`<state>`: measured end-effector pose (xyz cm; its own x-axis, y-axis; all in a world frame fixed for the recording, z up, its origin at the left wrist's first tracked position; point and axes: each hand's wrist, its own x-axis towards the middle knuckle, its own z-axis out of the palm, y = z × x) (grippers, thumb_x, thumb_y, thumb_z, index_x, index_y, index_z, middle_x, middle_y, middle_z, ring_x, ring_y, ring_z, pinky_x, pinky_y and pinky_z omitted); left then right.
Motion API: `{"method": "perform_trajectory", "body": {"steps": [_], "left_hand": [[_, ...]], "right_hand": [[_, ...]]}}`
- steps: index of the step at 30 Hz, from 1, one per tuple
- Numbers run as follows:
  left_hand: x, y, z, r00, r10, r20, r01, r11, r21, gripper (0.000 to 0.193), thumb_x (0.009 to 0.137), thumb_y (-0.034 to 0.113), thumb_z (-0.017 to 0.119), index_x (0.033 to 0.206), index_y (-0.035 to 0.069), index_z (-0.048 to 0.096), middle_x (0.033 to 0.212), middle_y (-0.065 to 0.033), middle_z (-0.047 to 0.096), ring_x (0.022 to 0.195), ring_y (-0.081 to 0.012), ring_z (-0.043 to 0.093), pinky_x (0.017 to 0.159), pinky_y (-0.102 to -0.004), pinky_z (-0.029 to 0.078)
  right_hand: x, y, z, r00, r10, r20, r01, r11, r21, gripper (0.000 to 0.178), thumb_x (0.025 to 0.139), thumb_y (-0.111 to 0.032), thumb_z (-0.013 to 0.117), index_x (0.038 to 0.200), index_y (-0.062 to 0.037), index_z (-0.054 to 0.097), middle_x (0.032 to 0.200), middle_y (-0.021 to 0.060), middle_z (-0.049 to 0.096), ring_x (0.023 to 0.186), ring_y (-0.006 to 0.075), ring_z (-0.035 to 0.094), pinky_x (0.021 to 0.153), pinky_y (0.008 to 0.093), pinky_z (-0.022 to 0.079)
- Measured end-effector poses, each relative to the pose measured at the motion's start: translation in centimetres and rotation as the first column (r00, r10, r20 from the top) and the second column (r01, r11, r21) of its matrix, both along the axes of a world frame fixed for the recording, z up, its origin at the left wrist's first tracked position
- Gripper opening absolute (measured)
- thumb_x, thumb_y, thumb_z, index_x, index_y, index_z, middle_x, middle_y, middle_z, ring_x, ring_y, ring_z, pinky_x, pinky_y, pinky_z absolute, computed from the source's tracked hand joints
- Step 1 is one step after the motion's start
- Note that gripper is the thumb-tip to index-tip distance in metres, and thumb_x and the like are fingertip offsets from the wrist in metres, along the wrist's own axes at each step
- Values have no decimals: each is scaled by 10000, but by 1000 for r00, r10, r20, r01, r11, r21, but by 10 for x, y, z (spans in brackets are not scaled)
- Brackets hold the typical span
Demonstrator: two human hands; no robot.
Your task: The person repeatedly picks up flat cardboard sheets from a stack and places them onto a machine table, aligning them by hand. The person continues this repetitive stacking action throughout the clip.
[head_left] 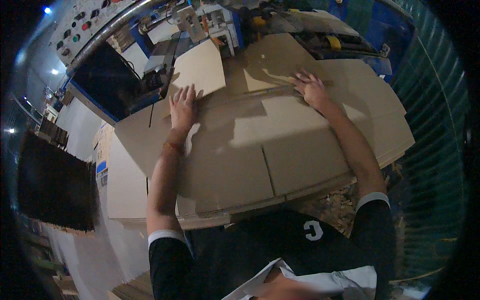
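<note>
A broad stack of brown cardboard sheets [225, 175] lies in front of me, with slots cut into its near edge. My left hand [183, 107] has its fingers stretched out at the lower left edge of a lighter cardboard flap [200, 70], which is tilted up toward the machine. Farther right, my right hand [311, 90] rests with spread fingers at the near edge of another cardboard panel [280, 55]. Neither hand is wrapped round anything. Whether the thumbs press under the cardboard cannot be made out.
Beyond the cardboard stands a blue machine [102, 82] with rollers and metal fittings. A control panel [82, 25] with coloured buttons is at the far left. A dark stack [57, 182] stands on the left floor. Cardboard scraps [340, 205] lie below the stack, beside a green corrugated wall [435, 150].
</note>
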<state>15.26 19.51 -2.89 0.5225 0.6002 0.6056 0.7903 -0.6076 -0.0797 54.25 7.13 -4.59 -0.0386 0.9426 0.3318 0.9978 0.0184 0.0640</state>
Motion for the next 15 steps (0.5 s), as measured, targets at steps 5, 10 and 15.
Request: {"method": "perform_trajectory", "body": {"steps": [5,10,15], "left_hand": [[-85,-44,-16,985,-20,172,34,996,-82,668,792,273,653,1341,40,354,1317,-177,426,1240,-335,375,1033,-453,278],[-271,-137,-61,672,692,263,-715,699,-13,628,817,289,632,1324,22,376,1290,-196,450,1191,-315,436,981,-397,350],[-350,-167,-110,325,927,187,-911,360,-204,588,839,326,600,1292,5,408,1247,-197,488,1145,-318,480,932,-396,398]], "right_hand": [[27,-71,13,970,-235,-52,219,951,-220,541,826,-306,555,1320,-124,430,1416,157,310,1266,358,333,1022,439,308],[67,-218,9,682,-709,-176,729,677,99,612,836,-424,550,1320,-74,416,1373,235,343,1273,386,321,1036,446,285],[75,-269,-37,468,-871,-152,877,478,-40,615,851,-440,525,1308,-41,423,1330,239,405,1256,407,340,1050,451,262]]}}
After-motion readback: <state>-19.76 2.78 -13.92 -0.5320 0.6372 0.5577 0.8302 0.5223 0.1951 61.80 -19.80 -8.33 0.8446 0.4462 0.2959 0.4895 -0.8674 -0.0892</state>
